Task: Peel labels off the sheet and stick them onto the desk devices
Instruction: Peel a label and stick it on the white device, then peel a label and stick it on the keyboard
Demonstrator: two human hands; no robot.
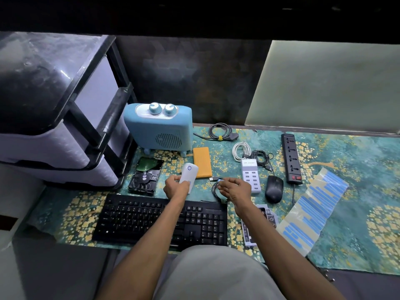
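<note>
You're at the sticking step: your left hand (175,185) has its grip closed around the white device (188,174), tilted up off the worktop (357,169), while your right hand (234,188) pinches what looks like a small blue label (220,180) just above a black cable (217,191). Next, I'd say, bring the label onto the device's face and press it flat. The label sheet (311,211) lies well apart on the right. Your fingertips hide most of the label, and any print on it is unreadable
</note>
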